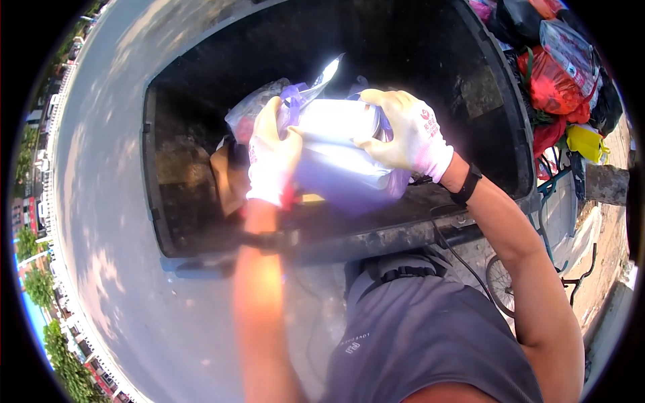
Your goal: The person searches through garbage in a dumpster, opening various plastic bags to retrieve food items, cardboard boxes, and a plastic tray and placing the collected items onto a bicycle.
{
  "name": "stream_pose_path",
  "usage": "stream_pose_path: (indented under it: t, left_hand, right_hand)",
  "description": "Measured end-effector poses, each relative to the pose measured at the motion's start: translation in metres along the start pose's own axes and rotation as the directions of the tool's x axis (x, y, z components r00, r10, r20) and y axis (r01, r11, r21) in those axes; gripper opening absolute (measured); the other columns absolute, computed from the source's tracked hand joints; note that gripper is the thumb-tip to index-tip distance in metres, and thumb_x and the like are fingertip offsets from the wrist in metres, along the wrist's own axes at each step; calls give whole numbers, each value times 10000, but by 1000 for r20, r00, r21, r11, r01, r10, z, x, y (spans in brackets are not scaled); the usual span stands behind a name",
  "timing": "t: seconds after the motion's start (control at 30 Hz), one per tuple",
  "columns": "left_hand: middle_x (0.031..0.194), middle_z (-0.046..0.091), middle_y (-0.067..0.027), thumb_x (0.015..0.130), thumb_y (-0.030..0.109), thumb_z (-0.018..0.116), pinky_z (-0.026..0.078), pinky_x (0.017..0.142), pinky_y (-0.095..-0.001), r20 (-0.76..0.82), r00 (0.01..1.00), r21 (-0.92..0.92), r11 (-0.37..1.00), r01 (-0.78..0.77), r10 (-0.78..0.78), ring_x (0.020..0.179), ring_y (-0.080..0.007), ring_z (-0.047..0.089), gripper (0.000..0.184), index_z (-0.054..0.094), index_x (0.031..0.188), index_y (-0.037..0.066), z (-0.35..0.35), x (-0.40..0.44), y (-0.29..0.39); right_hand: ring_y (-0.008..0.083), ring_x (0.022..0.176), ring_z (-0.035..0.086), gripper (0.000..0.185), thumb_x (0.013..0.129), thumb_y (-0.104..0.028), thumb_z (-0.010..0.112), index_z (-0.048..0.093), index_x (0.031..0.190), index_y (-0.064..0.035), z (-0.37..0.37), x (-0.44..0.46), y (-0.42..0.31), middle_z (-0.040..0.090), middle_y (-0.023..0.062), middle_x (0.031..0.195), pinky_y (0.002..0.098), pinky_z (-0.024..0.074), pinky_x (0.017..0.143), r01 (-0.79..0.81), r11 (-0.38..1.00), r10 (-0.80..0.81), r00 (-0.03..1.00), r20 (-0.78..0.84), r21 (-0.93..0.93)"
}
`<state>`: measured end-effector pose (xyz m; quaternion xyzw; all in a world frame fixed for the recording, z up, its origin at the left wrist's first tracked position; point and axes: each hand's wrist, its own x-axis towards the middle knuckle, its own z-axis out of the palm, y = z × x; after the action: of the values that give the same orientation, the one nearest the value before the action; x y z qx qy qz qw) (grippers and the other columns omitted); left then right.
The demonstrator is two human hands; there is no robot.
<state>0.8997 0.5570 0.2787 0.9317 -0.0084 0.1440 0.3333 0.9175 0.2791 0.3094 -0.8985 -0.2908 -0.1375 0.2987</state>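
Observation:
Over a large dark bin (336,245), my left hand (272,158) and my right hand (406,134) wear white gloves with yellowish palms and fingers. Between them is a bright white, box-like item (339,121), with the fingers of each hand pressed on its sides. Glare washes out its surface. A thin purple plastic bag (349,185) hangs around and below it. Left of my left hand lies a clear plastic bag (252,107) with something reddish inside. A brown piece (225,174), perhaps cardboard, is below that.
Several filled bags, including a red bag (554,84) and a yellow bag (586,142), are piled right of the bin. A bicycle wheel (500,285) stands at lower right. Grey road (101,201) runs along the left.

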Motion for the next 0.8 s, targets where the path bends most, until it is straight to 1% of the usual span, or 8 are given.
stream_pose_path:
  t: [0.1, 0.2, 0.3, 0.37, 0.5, 0.6, 0.63, 0.8]
  left_hand:
    - [1484, 641, -237, 970, 53, 643, 476, 1189, -414, -21, 994, -35, 994, 105, -106, 1371, -384, 623, 560, 568, 1522, 8, 14, -11, -9]
    - [1497, 638, -229, 976, 23, 628, 472, 1189, -387, 102, 928, -296, 880, 371, -357, 1372, -348, 629, 586, 527, 1551, -31, 10, -12, -15]
    - [1439, 676, -194, 994, -16, 617, 530, 1103, -381, 225, 776, -553, 579, 599, -589, 1265, -288, 672, 489, 596, 1480, -69, 5, -16, -26]
    - [1348, 724, -165, 1029, -16, 594, 568, 1022, -382, 328, 696, -769, 247, 589, -638, 1161, -263, 701, 385, 671, 1404, -60, 5, -21, -53]
    - [1288, 760, -151, 1058, 2, 553, 581, 1006, -362, 549, 637, -606, 266, 749, -541, 1127, -267, 727, 359, 681, 1390, -47, 13, -34, -62]
    - [1306, 759, -142, 1044, -14, 553, 581, 1018, -346, 613, 622, -590, 240, 771, -487, 1146, -256, 728, 369, 686, 1387, -36, 20, -41, -49]
    - [1175, 775, -106, 997, -29, 555, 586, 890, -300, 640, 633, -588, 253, 768, -436, 994, -203, 723, 423, 681, 1401, -34, 9, -43, -27]
    - [898, 704, -28, 846, -28, 528, 455, 624, -238, 729, 590, -468, 376, 800, -347, 703, -106, 572, 561, 740, 1362, 27, 16, -42, 16]
  right_hand:
    - [373, 1090, 714, 609, 767, -304, 859, 671, 1286, -46, 0, -8, 1, 746, 191, 1149, 463, 577, 957, 43, 999, -42, 999, -25, 29]
    - [372, 1111, 712, 612, 770, -291, 864, 670, 1296, -44, -2, -12, -3, 743, 190, 1184, 461, 573, 977, 57, 996, -53, 998, -45, 71]
    - [369, 1139, 709, 608, 777, -287, 868, 671, 1298, -44, -8, -16, -7, 738, 194, 1212, 454, 568, 1000, 26, 996, -21, 998, -61, 85]
    - [376, 1198, 701, 627, 803, -323, 858, 671, 1330, -40, -17, -19, -10, 730, 202, 1272, 449, 561, 1028, -81, 991, 81, 997, 0, 105]
    - [381, 1193, 719, 711, 823, -395, 823, 657, 1399, -12, -21, -28, -4, 742, 222, 1280, 426, 569, 1023, -297, 937, 267, 948, 173, 184]
    - [362, 1135, 746, 756, 803, -428, 814, 651, 1408, -4, -38, -20, 5, 763, 226, 1207, 407, 581, 984, -288, 956, 192, 772, 606, 64]
    - [381, 1080, 750, 763, 767, -407, 822, 657, 1394, -6, -43, -16, 1, 763, 239, 1184, 406, 582, 928, -294, 956, 198, 643, 740, 0]
    - [402, 963, 765, 869, 763, -597, 768, 645, 1348, 33, -41, -8, -23, 769, 258, 1076, 442, 602, 865, -68, 970, 239, 404, 883, -232]
